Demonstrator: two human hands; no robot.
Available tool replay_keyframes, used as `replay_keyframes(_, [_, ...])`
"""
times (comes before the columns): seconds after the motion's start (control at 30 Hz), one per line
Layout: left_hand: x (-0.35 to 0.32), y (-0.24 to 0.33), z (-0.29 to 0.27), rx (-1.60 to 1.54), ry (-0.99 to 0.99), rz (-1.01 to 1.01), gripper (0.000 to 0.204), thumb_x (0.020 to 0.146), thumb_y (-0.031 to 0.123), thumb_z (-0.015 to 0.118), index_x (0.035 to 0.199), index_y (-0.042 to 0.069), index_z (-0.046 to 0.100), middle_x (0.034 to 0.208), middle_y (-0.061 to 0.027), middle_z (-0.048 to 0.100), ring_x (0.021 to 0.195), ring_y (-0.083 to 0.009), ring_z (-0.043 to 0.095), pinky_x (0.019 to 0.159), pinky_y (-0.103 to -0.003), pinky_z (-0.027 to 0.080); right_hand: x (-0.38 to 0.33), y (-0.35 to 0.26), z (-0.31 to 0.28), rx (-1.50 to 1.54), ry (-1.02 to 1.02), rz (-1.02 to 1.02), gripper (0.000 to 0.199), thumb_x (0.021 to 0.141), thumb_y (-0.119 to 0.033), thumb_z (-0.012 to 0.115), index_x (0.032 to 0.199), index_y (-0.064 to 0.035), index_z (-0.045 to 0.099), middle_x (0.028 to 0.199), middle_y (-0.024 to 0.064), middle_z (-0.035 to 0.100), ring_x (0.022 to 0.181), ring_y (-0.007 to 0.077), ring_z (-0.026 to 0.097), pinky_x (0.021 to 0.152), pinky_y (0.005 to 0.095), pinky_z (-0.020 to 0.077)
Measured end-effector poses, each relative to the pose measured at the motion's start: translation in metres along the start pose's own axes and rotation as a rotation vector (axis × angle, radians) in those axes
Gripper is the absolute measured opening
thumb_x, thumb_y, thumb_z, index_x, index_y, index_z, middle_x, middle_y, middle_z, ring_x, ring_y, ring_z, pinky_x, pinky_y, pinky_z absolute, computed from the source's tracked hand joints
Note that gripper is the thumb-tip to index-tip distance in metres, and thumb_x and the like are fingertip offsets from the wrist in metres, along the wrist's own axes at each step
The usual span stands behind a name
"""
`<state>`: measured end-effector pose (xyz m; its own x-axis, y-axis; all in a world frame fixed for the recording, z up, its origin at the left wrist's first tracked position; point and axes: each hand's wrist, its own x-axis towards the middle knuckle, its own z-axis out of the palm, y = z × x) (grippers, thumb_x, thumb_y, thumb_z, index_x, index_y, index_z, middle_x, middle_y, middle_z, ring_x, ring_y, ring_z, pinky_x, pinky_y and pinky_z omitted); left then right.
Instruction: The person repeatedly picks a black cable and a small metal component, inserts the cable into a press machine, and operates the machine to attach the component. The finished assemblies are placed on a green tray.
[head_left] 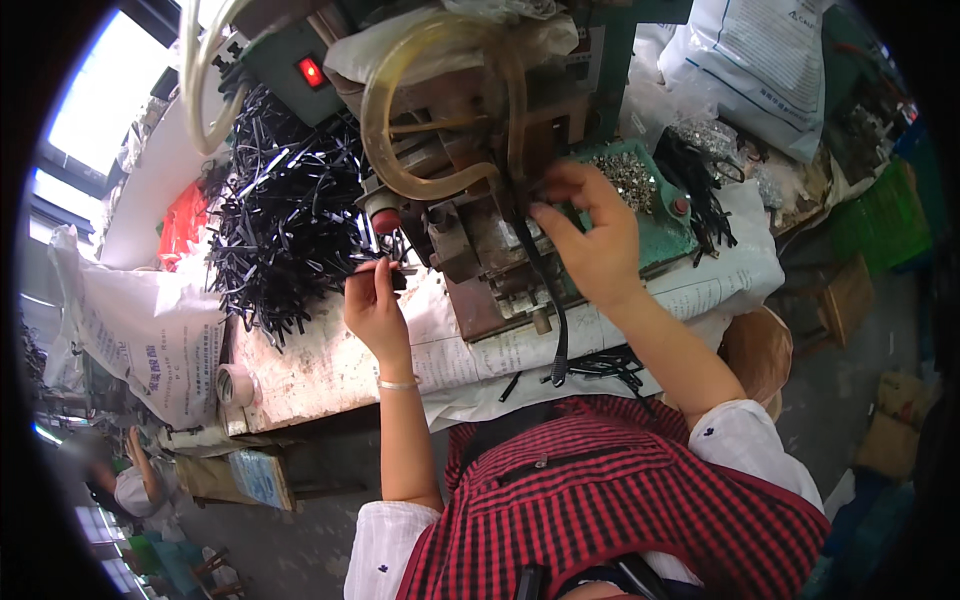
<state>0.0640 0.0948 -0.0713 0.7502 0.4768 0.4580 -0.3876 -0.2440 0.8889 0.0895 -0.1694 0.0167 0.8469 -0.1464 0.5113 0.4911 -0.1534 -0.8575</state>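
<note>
My left hand (376, 312) is closed in a pinch on a short dark strip (398, 281), at the front edge of a big heap of black straps (290, 205). My right hand (598, 235) reaches in at the right of the bench machine (480, 235), with thumb and forefinger curled close together beside its working head. What lies between those fingertips is too small and shaded to make out. A black strap (545, 285) runs down from the machine head past the thumb, its end hanging over the bench's front edge.
A green tray (668, 235) of small metal parts (625, 178) sits right of the machine, beside more black straps (700, 195). A red knob (385, 220) and a looped hose (375, 130) stick out in front. A tape roll (238, 385) lies at left; another person (135, 485) is beyond.
</note>
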Motion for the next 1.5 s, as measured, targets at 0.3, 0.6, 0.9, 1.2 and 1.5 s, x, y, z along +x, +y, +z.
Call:
replay_keyframes(0.3, [-0.002, 0.128, 0.028, 0.09, -0.057, 0.64, 0.016, 0.09, -0.006, 0.075, 0.104, -0.004, 0.068, 0.101, -0.0191, 0.076, 0.089, -0.0264, 0.074, 0.081, -0.033, 0.059, -0.008, -0.028, 0.013, 0.318, -0.056, 0.178, 0.045, 0.088, 0.002, 0.073, 0.13, 0.0005, 0.056, 0.106, 0.0088, 0.073, 0.1, 0.0118, 0.068, 0.093, 0.0273, 0.0503])
replay_keyframes(0.6, [-0.028, 0.125, 0.079, 0.325, -0.448, 1.054, 0.026, 0.077, 0.01, 0.088, 0.097, 0.007, 0.072, 0.101, -0.0099, 0.076, 0.062, -0.0161, 0.066, 0.05, -0.027, 0.048, 0.011, 0.011, -0.055, -0.065, -0.105, 0.142, 0.039, 0.09, 0.0, 0.065, 0.128, -0.0014, 0.066, 0.125, 0.0124, 0.072, 0.121, 0.0204, 0.065, 0.104, 0.0331, 0.0485])
replay_keyframes(0.9, [-0.025, 0.117, 0.081, 0.286, -0.428, 1.062, 0.027, 0.075, 0.008, 0.088, 0.095, 0.008, 0.071, 0.098, -0.0086, 0.077, 0.056, -0.0131, 0.061, 0.047, -0.026, 0.045, -0.017, 0.075, -0.083, -0.733, -0.127, -0.047, 0.013, 0.08, -0.009, 0.074, 0.093, -0.0092, 0.076, 0.098, 0.0117, 0.067, 0.101, 0.0347, 0.061, 0.087, 0.0449, 0.048])
replay_keyframes(1.2, [-0.081, 0.122, 0.018, 0.298, -0.468, 0.65, 0.034, 0.079, 0.002, 0.082, 0.112, 0.002, 0.074, 0.119, -0.0181, 0.075, 0.086, -0.0222, 0.074, 0.07, -0.029, 0.057, -0.023, 0.077, -0.075, -0.875, -0.192, -0.077, 0.011, 0.087, -0.006, 0.068, 0.097, -0.0018, 0.067, 0.095, 0.0159, 0.067, 0.094, 0.0379, 0.063, 0.083, 0.0478, 0.05])
replay_keyframes(1.5, [0.035, 0.118, -0.027, 0.62, -0.101, 0.454, 0.019, 0.084, -0.002, 0.077, 0.102, 0.003, 0.076, 0.097, -0.0112, 0.073, 0.093, -0.0239, 0.068, 0.08, -0.031, 0.055, -0.016, 0.068, -0.089, -0.775, -0.054, -0.189, 0.02, 0.091, -0.002, 0.065, 0.107, -0.0054, 0.075, 0.096, 0.0134, 0.072, 0.094, 0.0347, 0.067, 0.084, 0.0433, 0.0512])
